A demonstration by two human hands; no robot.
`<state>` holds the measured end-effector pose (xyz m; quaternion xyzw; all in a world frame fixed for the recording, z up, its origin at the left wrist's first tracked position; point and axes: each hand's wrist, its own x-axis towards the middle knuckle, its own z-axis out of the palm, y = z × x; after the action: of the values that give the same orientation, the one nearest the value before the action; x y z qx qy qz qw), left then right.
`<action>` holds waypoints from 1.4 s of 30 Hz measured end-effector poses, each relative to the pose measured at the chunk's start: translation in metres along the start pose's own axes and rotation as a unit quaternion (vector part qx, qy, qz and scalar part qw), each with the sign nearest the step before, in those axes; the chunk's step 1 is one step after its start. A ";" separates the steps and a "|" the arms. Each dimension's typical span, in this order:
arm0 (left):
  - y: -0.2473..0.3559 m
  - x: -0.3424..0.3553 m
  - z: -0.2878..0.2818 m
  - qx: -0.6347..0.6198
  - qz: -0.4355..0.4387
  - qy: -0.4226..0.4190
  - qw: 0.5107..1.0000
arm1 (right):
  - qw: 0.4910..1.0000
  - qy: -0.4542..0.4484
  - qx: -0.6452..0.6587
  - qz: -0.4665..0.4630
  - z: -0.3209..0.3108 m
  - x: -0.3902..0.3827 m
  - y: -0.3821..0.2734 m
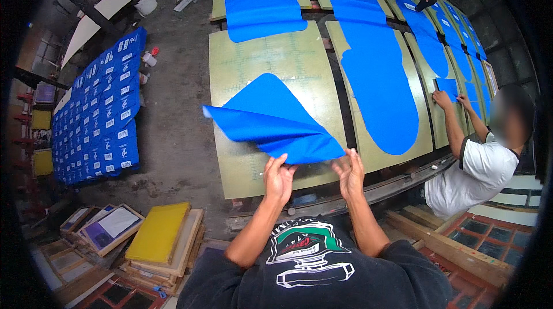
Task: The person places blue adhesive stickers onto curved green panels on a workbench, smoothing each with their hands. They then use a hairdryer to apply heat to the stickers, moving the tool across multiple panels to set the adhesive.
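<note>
here, the left hand (278, 179) pinches the near edge of the blue sheet (271, 126) while the right hand (350, 173) meets its right corner, grip unclear, the sheet just ahead, its long fold slanting left and away over the pale green counter (311, 76), grey floor (180, 70) and a blue pile (97, 120) farther left.
</note>
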<state>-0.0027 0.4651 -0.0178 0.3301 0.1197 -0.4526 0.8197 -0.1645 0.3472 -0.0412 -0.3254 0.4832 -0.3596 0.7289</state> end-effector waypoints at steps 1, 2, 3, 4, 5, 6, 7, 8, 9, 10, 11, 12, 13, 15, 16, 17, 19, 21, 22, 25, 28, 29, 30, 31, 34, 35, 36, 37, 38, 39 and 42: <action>0.008 -0.010 -0.005 0.007 0.021 -0.009 1.000 | 0.996 -0.029 0.022 0.083 0.005 -0.004 0.000; 0.017 -0.024 -0.002 0.014 0.027 -0.005 1.000 | 0.984 -0.057 0.043 0.162 0.014 -0.012 -0.002; 0.024 -0.039 0.002 0.020 0.032 0.000 0.999 | 0.964 -0.084 0.062 0.242 0.023 -0.021 -0.005; 0.027 -0.047 -0.002 0.040 0.040 0.000 0.998 | 0.954 -0.174 0.027 0.244 0.036 -0.028 -0.007; 0.031 -0.055 -0.007 0.058 0.051 0.000 0.997 | 0.943 -0.226 0.053 0.239 0.044 -0.026 -0.005; 0.033 -0.062 -0.012 0.077 0.061 0.000 0.995 | 0.930 -0.241 0.136 0.243 0.048 -0.021 -0.007; 0.036 -0.069 -0.017 0.097 0.075 0.006 0.992 | 0.910 -0.253 0.218 0.246 0.052 -0.016 -0.009; 0.039 -0.073 -0.021 0.120 0.088 0.010 0.989 | 0.934 -0.228 0.165 0.221 0.050 -0.003 -0.003; 0.043 -0.077 -0.024 0.143 0.101 0.012 0.984 | 0.954 -0.201 0.113 0.193 0.043 0.017 0.009; 0.049 -0.078 -0.031 0.161 0.081 -0.002 0.984 | 0.969 -0.174 0.058 0.164 0.041 0.032 0.013; 0.057 -0.075 -0.029 0.177 0.106 -0.001 0.978 | 0.971 -0.188 0.065 0.131 0.047 0.037 0.005; 0.065 -0.072 -0.021 0.193 0.133 0.001 0.972 | 0.971 -0.204 0.074 0.098 0.056 0.038 -0.010; 0.073 -0.066 -0.014 0.209 0.159 0.003 0.965 | 0.970 -0.218 0.082 0.066 0.067 0.039 -0.025; 0.093 -0.038 -0.003 0.200 0.223 0.014 0.954 | 0.968 -0.243 0.058 -0.018 0.096 0.045 -0.055; 0.104 -0.013 -0.009 0.217 0.243 0.017 0.945 | 0.967 -0.245 0.052 -0.049 0.115 0.054 -0.067; 0.115 0.018 -0.011 0.250 0.272 0.068 0.927 | 0.965 -0.247 0.048 -0.080 0.135 0.066 -0.077; 0.144 0.073 0.033 0.194 0.271 0.049 0.942 | 0.964 -0.246 0.035 -0.093 0.172 0.116 -0.086; 0.179 0.142 0.061 0.237 0.239 -0.001 0.942 | 0.963 -0.253 0.021 -0.090 0.211 0.181 -0.094; 0.191 0.169 0.090 0.245 0.203 0.004 0.948 | 0.971 -0.223 -0.004 -0.089 0.229 0.213 -0.102; 0.242 0.245 0.145 0.337 0.162 -0.006 0.928 | 0.967 -0.200 -0.078 -0.138 0.289 0.274 -0.140; 0.274 0.251 0.203 0.341 0.245 -0.034 0.907 | 0.948 -0.196 -0.095 -0.231 0.326 0.293 -0.188; 0.278 0.245 0.212 0.304 0.263 -0.072 0.913 | 0.938 -0.210 -0.071 -0.266 0.330 0.288 -0.198; 0.282 0.234 0.211 0.307 0.284 -0.097 0.903 | 0.935 -0.238 -0.033 -0.259 0.331 0.266 -0.205; 0.280 0.223 0.207 0.307 0.304 -0.128 0.893 | 0.930 -0.264 0.005 -0.257 0.327 0.243 -0.210; 0.252 0.197 0.175 0.289 0.279 -0.135 0.906 | 0.927 -0.276 0.051 -0.248 0.290 0.231 -0.189; 0.235 0.191 0.163 0.266 0.267 -0.120 0.919 | 0.922 -0.291 0.070 -0.247 0.276 0.228 -0.177; 0.222 0.190 0.145 0.281 0.237 -0.120 0.922 | 0.934 -0.264 0.073 -0.229 0.267 0.221 -0.162; 0.212 0.192 0.126 0.313 0.221 -0.097 0.919 | 0.945 -0.239 0.075 -0.210 0.263 0.218 -0.149; 0.201 0.199 0.111 0.307 0.206 -0.073 0.926 | 0.954 -0.229 0.065 -0.183 0.252 0.233 -0.129; 0.192 0.207 0.099 0.304 0.186 -0.049 0.933 | 0.962 -0.217 0.057 -0.154 0.237 0.256 -0.103; 0.174 0.236 0.074 0.294 0.144 0.041 0.944 | 0.982 -0.171 0.014 -0.075 0.229 0.288 -0.060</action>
<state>0.2654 0.3257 -0.0034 0.5883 -0.0338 -0.3306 0.7372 0.1169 0.1036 -0.0540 -0.4070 0.3205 -0.3592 0.7763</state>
